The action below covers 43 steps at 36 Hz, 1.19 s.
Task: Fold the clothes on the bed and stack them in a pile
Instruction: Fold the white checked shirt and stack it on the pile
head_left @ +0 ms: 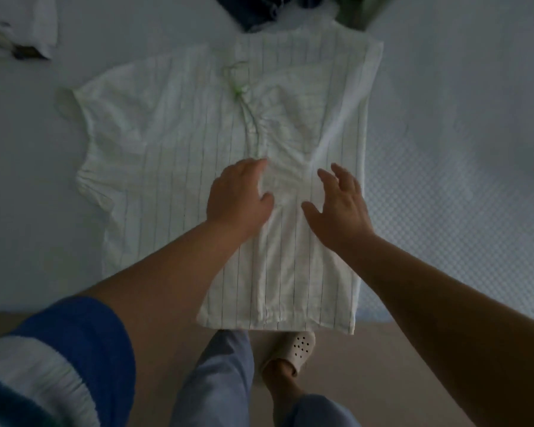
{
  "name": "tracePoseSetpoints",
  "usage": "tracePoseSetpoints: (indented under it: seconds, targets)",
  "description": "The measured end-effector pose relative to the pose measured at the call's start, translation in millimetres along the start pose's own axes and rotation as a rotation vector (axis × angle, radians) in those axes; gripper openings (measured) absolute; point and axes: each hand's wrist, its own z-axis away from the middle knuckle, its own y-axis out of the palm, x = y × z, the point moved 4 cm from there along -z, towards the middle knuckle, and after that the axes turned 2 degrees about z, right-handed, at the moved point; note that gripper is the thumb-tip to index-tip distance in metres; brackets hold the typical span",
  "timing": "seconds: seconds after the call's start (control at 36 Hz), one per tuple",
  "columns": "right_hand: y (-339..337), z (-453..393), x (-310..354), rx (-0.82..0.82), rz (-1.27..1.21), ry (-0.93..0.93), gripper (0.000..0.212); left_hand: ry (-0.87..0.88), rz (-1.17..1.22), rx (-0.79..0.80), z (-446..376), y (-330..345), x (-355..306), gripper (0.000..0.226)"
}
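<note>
Smoothing comes first here, by my reading: the shirt [198,167] lies spread on the bed [460,149], hem just over the near edge, with its right side already turned in along a straight line and the left sleeve out flat. To do this step well, press the gathered cloth at the chest flat and sweep outward from the centre, so no wrinkle is locked in when the left side is folded across to match. Keep the stripes parallel to the fold; they make a handy guide.

Both hands sit over the middle of the shirt, near each other. The left hand [238,195] lies palm down, fingers together and slightly bent, thumb out to the side; it seems to rest on the cloth, pinching nothing. The right hand [336,204] has its fingers spread and straight, thumb wide, holding nothing; whether it touches the cloth or hovers just above, I cannot tell.

More clothes lie at the far edge: a dark heap [259,10] and a white piece [28,29] to the left.
</note>
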Motion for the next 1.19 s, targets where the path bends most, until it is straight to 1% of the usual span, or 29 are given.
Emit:
tracePoseSetpoints:
  seconds: [0.08, 0.14, 0.22, 0.28, 0.33, 0.47, 0.56, 0.61, 0.67, 0.72, 0.78, 0.86, 0.92, 0.94, 1.0, 1.06, 1.08, 1.11, 1.14, 1.19]
  targets:
    - [3.6, -54.0, 0.1, -0.083, 0.073, 0.041, 0.077, 0.151, -0.110, 0.055, -42.9, 7.0, -2.3, 0.068]
    - [4.0, -84.8, -5.5, -0.096, 0.076, 0.117, 0.082, 0.191, -0.207, 0.138, -64.1, 15.6, 2.6, 0.070]
    - [13.2, -113.2, -12.6, 0.016, 0.113, 0.130, 0.086, 0.158, -0.336, 0.240, -80.1, 24.5, 23.4, 0.069]
    - [17.8, -119.0, -14.8, 0.076, 0.188, 0.107, 0.088, 0.179, -0.381, 0.232, -82.4, 24.6, 34.8, 0.069]
    - [12.9, -120.7, -17.2, 0.065, 0.224, 0.099, 0.089, 0.190, -0.368, 0.207, -81.4, 20.1, 37.8, 0.071]
    - [-24.1, -142.0, -18.6, -0.068, 0.247, 0.065, 0.082, 0.199, -0.276, 0.131, -83.8, 4.9, 27.6, 0.070]
    - [-38.0, -169.6, -26.2, -0.055, 0.268, 0.070, 0.081, 0.272, -0.204, 0.074, -97.5, 1.0, 15.3, 0.067]
    - [-40.9, -189.2, -29.9, -0.039, 0.295, 0.038, 0.082, 0.330, -0.182, 0.053, -111.5, 5.0, 6.4, 0.068]
    - [-40.0, -208.3, -31.6, -0.039, 0.307, -0.007, 0.082, 0.341, -0.217, 0.077, -126.8, 13.7, 2.7, 0.072]
    - [-35.6, -226.9, -35.0, -0.015, 0.301, -0.020, 0.082, 0.290, -0.255, 0.123, -139.3, 24.7, 8.5, 0.078]
    - [-29.4, -242.0, -40.6, 0.010, 0.318, -0.031, 0.082, 0.238, -0.260, 0.125, -145.6, 33.2, 18.2, 0.082]
    - [-24.9, -250.4, -46.9, -0.011, 0.335, -0.077, 0.083, 0.235, -0.263, 0.129, -146.7, 37.7, 21.2, 0.080]
    - [-29.2, -248.5, -44.3, -0.057, 0.319, -0.096, 0.082, 0.238, -0.230, 0.143, -146.2, 33.6, 18.0, 0.082]
    - [-34.7, -247.5, -41.1, -0.099, 0.291, -0.104, 0.081, 0.237, -0.181, 0.131, -146.7, 27.1, 14.9, 0.082]
    - [-52.3, -249.9, -31.0, -0.212, 0.207, -0.127, 0.077, 0.248, -0.024, 0.026, -149.5, 6.0, 7.0, 0.068]
    - [-71.0, -260.9, -19.3, -0.295, 0.122, -0.114, 0.070, 0.299, 0.014, -0.196, -159.1, -18.5, 2.5, 0.054]
    - [-78.4, -270.4, -14.8, -0.302, 0.100, -0.077, 0.067, 0.290, -0.003, -0.282, -169.2, -30.4, 2.8, 0.051]
    - [-85.1, -282.7, -10.5, -0.280, 0.110, -0.023, 0.063, 0.247, -0.031, -0.320, -182.8, -41.4, 4.1, 0.050]
    - [-90.6, -295.6, -6.5, -0.227, 0.153, 0.039, 0.061, 0.179, -0.061, -0.319, -198.9, -51.6, 6.0, 0.049]
    - [-97.3, -317.6, -1.5, -0.047, 0.256, 0.131, 0.060, 0.037, -0.118, -0.219, -232.7, -66.8, 9.4, 0.048]
